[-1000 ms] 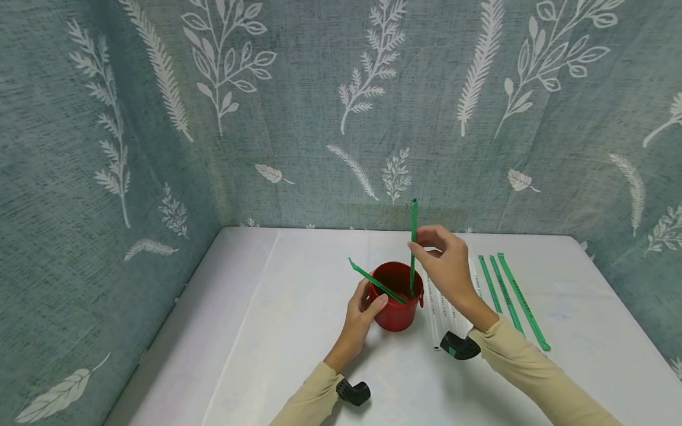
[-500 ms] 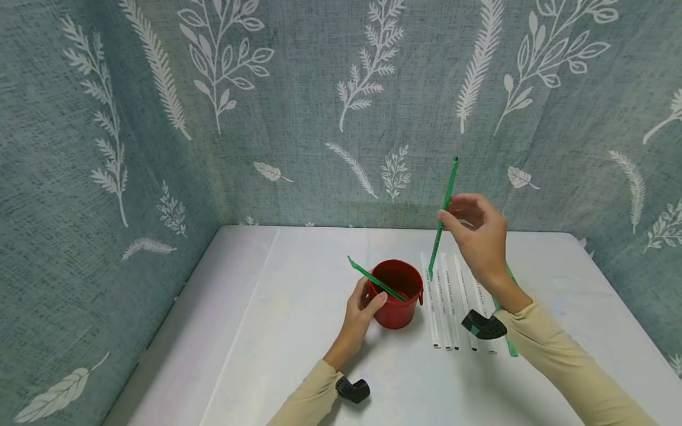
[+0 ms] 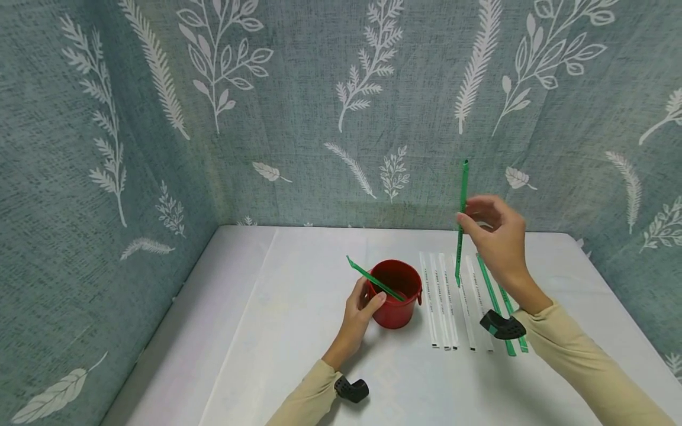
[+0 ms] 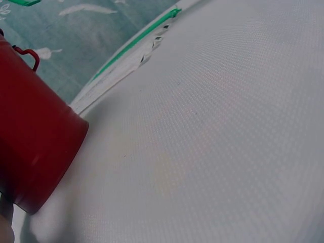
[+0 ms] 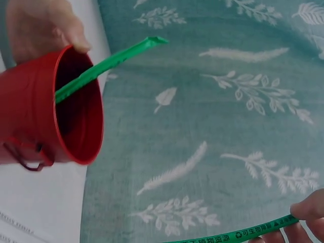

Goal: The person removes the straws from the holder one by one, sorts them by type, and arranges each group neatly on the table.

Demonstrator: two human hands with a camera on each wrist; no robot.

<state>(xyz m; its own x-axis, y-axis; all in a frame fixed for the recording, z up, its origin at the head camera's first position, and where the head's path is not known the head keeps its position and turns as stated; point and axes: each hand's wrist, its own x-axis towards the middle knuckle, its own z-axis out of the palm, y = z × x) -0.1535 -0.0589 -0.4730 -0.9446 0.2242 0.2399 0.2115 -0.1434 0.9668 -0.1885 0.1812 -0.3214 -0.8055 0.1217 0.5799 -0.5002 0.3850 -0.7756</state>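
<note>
A red bucket stands on the white table, and the left hand grips its left side with the thumb near the rim. One wrapped green straw leans in it, its upper end sticking out to the left. The right hand pinches another wrapped green straw, held nearly upright above the row of white wrapped straws. Printed characters show on this straw's wrapper in the right wrist view. In the left wrist view the bucket fills the left side, with little of the hand showing.
Several white straws lie side by side right of the bucket. Beyond them are green straws, partly hidden behind the right forearm. A patterned grey-green cloth hangs behind and left of the table. Each wrist bears a black camera.
The right hand has lifted its green straw up out of the bucket and carried it right, over the white straws. The left hand and the bucket have stayed in place.
</note>
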